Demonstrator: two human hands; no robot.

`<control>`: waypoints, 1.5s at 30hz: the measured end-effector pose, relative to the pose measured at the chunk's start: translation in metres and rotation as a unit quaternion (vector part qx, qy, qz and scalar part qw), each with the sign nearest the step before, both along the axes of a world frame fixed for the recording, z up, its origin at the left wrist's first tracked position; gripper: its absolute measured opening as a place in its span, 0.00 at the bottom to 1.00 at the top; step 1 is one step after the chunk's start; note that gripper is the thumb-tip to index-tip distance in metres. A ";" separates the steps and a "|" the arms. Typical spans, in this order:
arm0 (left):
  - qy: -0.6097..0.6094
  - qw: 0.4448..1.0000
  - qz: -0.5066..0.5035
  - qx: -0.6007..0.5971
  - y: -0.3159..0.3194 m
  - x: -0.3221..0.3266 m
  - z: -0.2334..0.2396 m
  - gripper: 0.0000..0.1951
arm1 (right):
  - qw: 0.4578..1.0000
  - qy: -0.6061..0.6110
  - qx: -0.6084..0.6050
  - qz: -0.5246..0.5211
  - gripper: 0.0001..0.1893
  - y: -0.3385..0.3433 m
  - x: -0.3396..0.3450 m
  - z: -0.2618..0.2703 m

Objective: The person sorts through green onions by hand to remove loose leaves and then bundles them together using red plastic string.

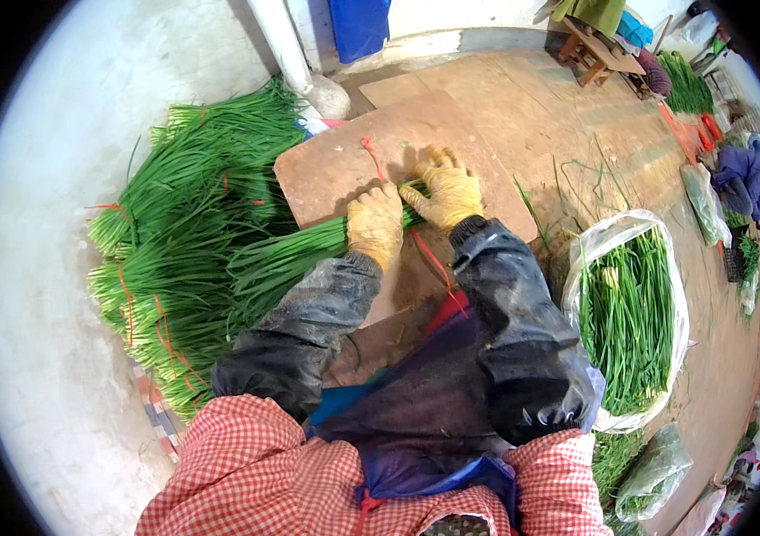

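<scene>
A loose bunch of green garlic chives (292,258) lies slanting over the left edge of a brown board (333,164). My left hand (374,224), in a yellow glove, is closed around the bunch. My right hand (448,189), also gloved in yellow, rests against the bunch's right end with thumb and fingers spread. The palm hides that end, and whether it grips is unclear. A red tie (373,157) with a knotted end lies on the board beyond the bunch. Another red tie length (433,258) shows on the near side, running towards my dark apron (420,382).
Tied chive bundles (179,221) are heaped at left beside the white wall (38,221). A white plastic bag (678,321) full of chives (628,321) stands at right. Beyond are a wooden stool (594,57), a white pipe (279,40) and a person (742,171) bent over at far right.
</scene>
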State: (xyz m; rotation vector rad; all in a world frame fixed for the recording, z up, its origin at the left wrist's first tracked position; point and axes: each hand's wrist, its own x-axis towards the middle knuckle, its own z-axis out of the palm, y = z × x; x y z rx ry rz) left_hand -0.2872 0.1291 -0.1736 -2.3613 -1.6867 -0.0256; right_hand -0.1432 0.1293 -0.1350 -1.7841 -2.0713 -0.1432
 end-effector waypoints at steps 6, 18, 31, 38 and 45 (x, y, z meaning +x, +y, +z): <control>0.022 0.997 -0.013 0.075 0.004 -0.001 -0.020 0.12 | 0.977 -0.001 -0.133 -0.169 0.13 0.038 0.029 -0.034; 0.017 0.998 -0.036 0.038 0.018 -0.008 -0.020 0.10 | 0.964 0.066 -0.125 -0.226 0.19 0.029 0.058 0.027; -0.363 0.881 -0.111 -0.283 0.046 -0.032 -0.013 0.40 | 0.686 -0.060 -0.344 -0.639 0.18 -0.733 0.220 -0.010; -0.056 0.989 -0.051 -0.131 0.008 -0.010 0.043 0.63 | 0.410 0.365 -0.443 -0.709 0.17 -0.819 -0.071 -0.166; 0.021 0.994 0.000 -0.104 0.012 -0.008 0.025 0.69 | 0.391 0.441 -0.454 -0.668 0.16 -0.797 -0.104 -0.185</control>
